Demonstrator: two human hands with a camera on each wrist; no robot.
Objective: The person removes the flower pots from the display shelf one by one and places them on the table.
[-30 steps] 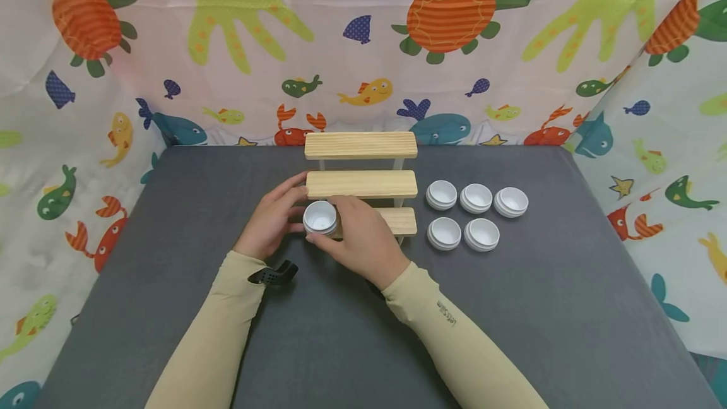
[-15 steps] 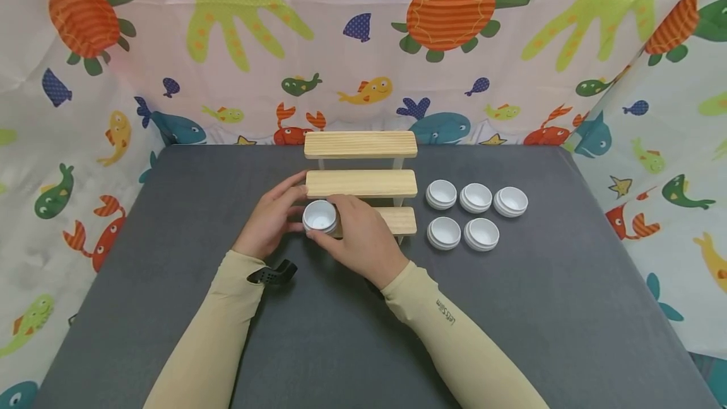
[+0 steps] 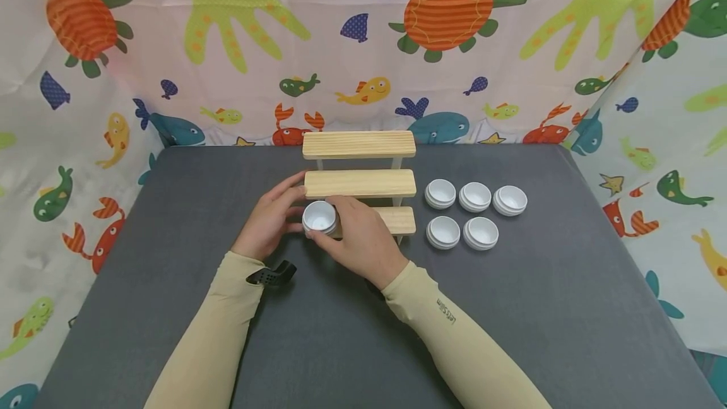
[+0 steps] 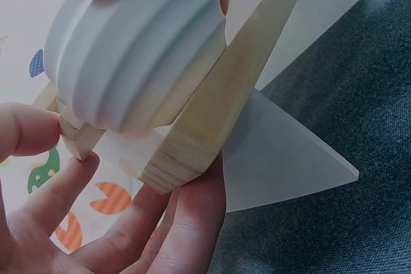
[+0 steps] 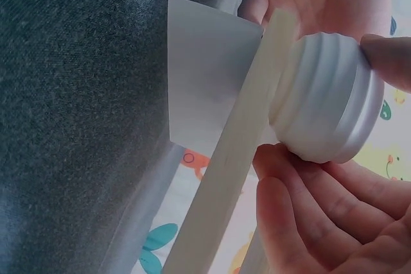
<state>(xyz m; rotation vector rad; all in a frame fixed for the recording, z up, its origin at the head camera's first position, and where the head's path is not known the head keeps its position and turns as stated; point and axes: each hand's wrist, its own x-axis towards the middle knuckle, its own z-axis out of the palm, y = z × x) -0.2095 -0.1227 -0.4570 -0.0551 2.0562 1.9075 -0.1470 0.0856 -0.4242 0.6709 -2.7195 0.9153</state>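
At the left end of the bottom step of a three-step wooden stand [image 3: 360,183] sits a small white ribbed bowl [image 3: 319,216], upright. My right hand [image 3: 363,238] grips this bowl between thumb and fingers. In the right wrist view the ribbed bowl [image 5: 327,97] has its base against the wooden board [image 5: 231,152]. My left hand [image 3: 269,216] holds the stand's left end. The left wrist view has its thumb and a finger pinching the corner of one board, other fingers touching the end of the bottom board [image 4: 218,107].
Several more white bowls [image 3: 443,232] stand in two rows on the grey table [image 3: 500,320], right of the stand. Translucent side supports [image 4: 289,152] hold up the boards. A sea-animal curtain [image 3: 238,93] encloses the table at the back and sides.
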